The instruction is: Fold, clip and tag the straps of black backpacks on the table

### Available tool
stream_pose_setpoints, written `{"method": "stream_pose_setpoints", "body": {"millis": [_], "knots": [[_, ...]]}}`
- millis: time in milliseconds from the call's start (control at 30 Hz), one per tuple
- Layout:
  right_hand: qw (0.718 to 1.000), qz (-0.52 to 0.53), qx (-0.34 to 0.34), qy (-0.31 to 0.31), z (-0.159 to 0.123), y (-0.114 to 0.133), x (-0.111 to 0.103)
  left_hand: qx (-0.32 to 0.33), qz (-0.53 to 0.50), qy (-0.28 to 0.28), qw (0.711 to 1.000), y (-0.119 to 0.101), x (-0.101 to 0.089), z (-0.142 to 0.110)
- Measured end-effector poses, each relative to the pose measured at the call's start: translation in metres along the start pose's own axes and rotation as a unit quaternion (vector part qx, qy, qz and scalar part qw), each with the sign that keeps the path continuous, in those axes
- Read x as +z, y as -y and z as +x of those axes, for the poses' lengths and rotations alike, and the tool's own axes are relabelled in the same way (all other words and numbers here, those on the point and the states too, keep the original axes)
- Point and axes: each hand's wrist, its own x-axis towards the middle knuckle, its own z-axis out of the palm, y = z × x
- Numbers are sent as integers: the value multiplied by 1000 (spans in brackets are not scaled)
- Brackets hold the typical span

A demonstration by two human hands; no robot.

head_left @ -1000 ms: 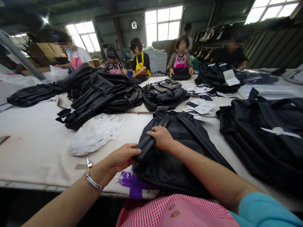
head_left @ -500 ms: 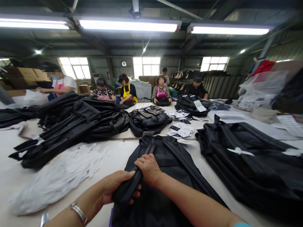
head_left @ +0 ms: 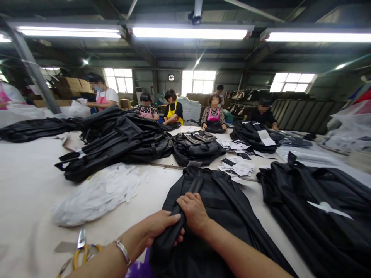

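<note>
A black backpack (head_left: 208, 200) lies on the white table in front of me, its straps facing up and its top pointing away. Its left shoulder strap (head_left: 198, 184) is gripped by both hands. My left hand (head_left: 162, 228) wraps round the lower part of the strap, thumb on top and fingers curled beneath. Just above it, my right hand (head_left: 193, 212) is closed over the same strap, knuckles up. The right shoulder strap (head_left: 232, 189) lies loose along the backpack. What lies under my palms is hidden.
Scissors with yellow handles (head_left: 81, 247) and a heap of white strips (head_left: 98, 195) lie at left. Black backpacks are piled at far left (head_left: 116, 146) and at right (head_left: 313, 208). Paper tags (head_left: 237, 166) are scattered beyond. Several co-workers (head_left: 214, 116) are across the table.
My view has turned left, so the scene sits farther right and the scissors have come into sight. Both hands keep their hold on the strap, with little visible movement along it.
</note>
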Motion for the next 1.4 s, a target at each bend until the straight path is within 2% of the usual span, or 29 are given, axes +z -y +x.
{"method": "stream_pose_setpoints", "body": {"millis": [133,233,367,433,500,600,633,700,767,800,867,967,1100,1200,1400], "knots": [[1000,-8,4,0,1,-1,-2,-43,-37,28,998,-9,-2,2],[1000,-13,4,18,-1,0,1,0,7,1,1000,-5,1,6],[997,2,1,74,-7,2,3,51,61,-64,995,16,6,10],[992,20,-14,120,-7,0,-6,68,84,-80,991,25,9,10],[980,57,-55,180,-3,-8,-24,90,114,-88,986,29,12,10],[940,161,-120,277,16,-32,-55,115,161,-90,976,31,15,10],[930,193,-109,293,24,-42,-62,121,172,-90,974,31,16,10],[936,208,-33,281,44,-59,-65,124,188,-92,970,31,18,11],[958,170,42,226,65,-69,-53,122,190,-97,969,31,18,10],[966,155,54,199,76,-69,-42,119,189,-98,970,31,18,8],[973,154,37,169,98,-60,-15,115,188,-105,970,31,18,5],[971,158,4,177,132,-29,28,107,179,-114,971,33,14,4],[971,109,1,215,174,14,78,100,143,-95,980,44,3,9],[971,79,26,224,200,32,110,117,138,-83,980,53,-4,14],[973,5,117,200,232,51,160,133,168,-120,969,61,-17,16]]}}
